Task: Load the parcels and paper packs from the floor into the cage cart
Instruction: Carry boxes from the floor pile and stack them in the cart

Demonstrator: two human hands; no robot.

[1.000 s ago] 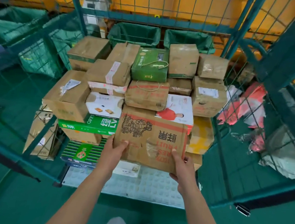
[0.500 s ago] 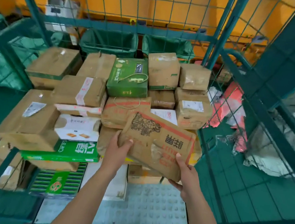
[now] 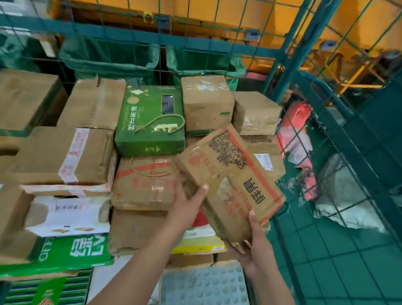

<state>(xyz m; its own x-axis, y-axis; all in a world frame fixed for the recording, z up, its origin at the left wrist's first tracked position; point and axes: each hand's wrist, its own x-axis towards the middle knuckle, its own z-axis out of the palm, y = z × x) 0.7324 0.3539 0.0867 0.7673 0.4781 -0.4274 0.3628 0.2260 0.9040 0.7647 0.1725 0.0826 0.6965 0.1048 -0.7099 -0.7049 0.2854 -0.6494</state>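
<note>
1. While the flat printed carton (image 3: 231,181) is held tilted over the right front of the stack, head view shows both hands clamped on its near end — left hand (image 3: 186,206) with the thumb on the printed face at the near left edge, right hand (image 3: 252,243) cupping the near corner from below, thumb on top.
2. Carton position: inside the cage cart (image 3: 305,39), above the brown parcels, far end raised toward the green gift box (image 3: 151,121). It looks clear of the stack, but contact underneath is hidden.
3. Judged reason for the two-handed end grip: it keeps the carton steerable, leaving its far end free to go in first.
4. Judged target — the low spot by the right mesh wall (image 3: 318,165), above the yellow-edged box (image 3: 199,246).
5. Cart floor (image 3: 203,300) is bare at the front.
</note>
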